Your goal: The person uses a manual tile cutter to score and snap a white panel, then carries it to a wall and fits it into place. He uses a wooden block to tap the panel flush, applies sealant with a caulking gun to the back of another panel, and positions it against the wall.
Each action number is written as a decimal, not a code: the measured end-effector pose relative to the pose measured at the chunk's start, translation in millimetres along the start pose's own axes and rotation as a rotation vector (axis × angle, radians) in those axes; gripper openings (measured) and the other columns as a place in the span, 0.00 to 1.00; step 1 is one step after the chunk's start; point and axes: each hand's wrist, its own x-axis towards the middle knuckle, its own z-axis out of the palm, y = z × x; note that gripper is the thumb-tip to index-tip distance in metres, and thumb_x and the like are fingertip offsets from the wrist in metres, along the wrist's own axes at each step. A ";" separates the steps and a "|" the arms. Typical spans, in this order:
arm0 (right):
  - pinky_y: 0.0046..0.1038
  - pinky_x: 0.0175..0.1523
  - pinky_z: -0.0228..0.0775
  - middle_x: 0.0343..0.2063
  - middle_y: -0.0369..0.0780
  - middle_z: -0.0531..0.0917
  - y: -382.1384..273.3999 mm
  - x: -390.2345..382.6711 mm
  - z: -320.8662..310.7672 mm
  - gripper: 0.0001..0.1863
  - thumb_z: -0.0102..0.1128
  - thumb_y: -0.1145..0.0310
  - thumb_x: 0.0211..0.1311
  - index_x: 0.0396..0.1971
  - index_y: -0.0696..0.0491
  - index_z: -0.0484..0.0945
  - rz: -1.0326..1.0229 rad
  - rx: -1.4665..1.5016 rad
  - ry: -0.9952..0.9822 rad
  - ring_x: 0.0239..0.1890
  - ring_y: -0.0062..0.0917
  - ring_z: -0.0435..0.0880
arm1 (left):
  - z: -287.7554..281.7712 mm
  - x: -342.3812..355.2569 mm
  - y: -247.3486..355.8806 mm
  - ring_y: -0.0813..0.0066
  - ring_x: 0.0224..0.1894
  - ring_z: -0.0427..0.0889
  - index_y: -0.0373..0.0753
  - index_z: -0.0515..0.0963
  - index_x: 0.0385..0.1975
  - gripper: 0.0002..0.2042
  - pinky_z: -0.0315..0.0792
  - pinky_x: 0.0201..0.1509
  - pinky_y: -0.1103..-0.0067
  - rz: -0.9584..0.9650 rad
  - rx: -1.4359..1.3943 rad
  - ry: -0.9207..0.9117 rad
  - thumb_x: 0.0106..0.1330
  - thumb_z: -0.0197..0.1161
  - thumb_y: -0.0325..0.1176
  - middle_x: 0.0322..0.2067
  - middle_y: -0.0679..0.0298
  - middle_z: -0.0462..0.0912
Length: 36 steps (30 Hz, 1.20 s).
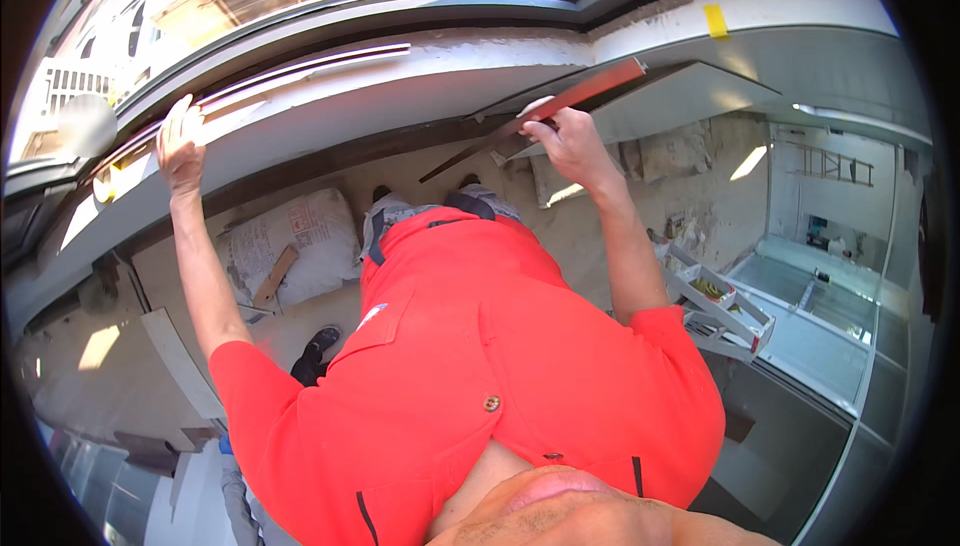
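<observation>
My left hand (pixel 181 149) is at the window sill (pixel 330 79), its fingers stretched out against a long, thin dark-red and white strip (pixel 300 71) that lies along the sill. Whether the fingertips press on the strip or only rest beside it is hard to see. In my right hand (pixel 568 142) is a long, flat red-brown bar (pixel 605 84), pinched between thumb and fingers. The bar slants from upper right down to lower left, just in front of the wall below the sill. My right palm faces away, hiding part of the grip.
Beyond the sill runs a dark window frame (pixel 400 4). Yellow tape (pixel 715 21) marks the wall on the right. A filled sack (pixel 295 246) with a wooden piece (pixel 275 276) lies on the floor. A stepladder (pixel 735 321) stands at right; a dark shoe (pixel 322 339) shows at left.
</observation>
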 end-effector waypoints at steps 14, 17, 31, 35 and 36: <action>0.45 0.45 0.81 0.33 0.54 0.88 135.5 10.4 15.8 0.17 0.66 0.56 0.74 0.43 0.58 0.88 -0.024 -0.033 -0.011 0.40 0.52 0.88 | -77.7 78.4 390.7 0.61 0.56 0.86 0.35 0.84 0.57 0.17 0.79 0.61 0.69 -0.406 -1.008 -0.062 0.72 0.73 0.36 0.52 0.54 0.87; 0.47 0.42 0.81 0.30 0.53 0.87 162.7 6.3 5.4 0.14 0.66 0.59 0.72 0.37 0.57 0.87 -0.163 -0.032 0.012 0.37 0.52 0.88 | -69.1 115.3 513.4 0.54 0.61 0.85 0.35 0.83 0.61 0.22 0.78 0.65 0.67 -0.299 -1.081 -0.139 0.70 0.74 0.37 0.58 0.50 0.86; 0.44 0.51 0.80 0.46 0.52 0.88 257.1 -63.7 9.8 0.23 0.75 0.60 0.66 0.54 0.57 0.79 -0.278 0.226 -0.273 0.49 0.48 0.88 | -151.1 143.5 535.2 0.61 0.46 0.89 0.27 0.76 0.62 0.16 0.85 0.56 0.64 -1.043 -1.450 0.566 0.86 0.52 0.33 0.45 0.51 0.88; 0.46 0.48 0.79 0.42 0.50 0.88 265.4 -95.5 -57.0 0.14 0.70 0.63 0.70 0.48 0.54 0.82 -0.169 -0.013 -0.498 0.45 0.51 0.87 | -118.4 66.4 387.2 0.55 0.42 0.88 0.23 0.73 0.61 0.18 0.86 0.47 0.66 -1.329 -1.128 0.863 0.86 0.47 0.32 0.46 0.44 0.85; 0.46 0.47 0.79 0.41 0.50 0.87 275.8 -105.3 -82.3 0.12 0.69 0.63 0.71 0.46 0.54 0.83 -0.164 -0.051 -0.534 0.45 0.51 0.87 | -91.7 18.0 345.9 0.55 0.41 0.87 0.22 0.74 0.59 0.17 0.85 0.45 0.67 -1.415 -1.145 0.922 0.86 0.46 0.31 0.46 0.44 0.85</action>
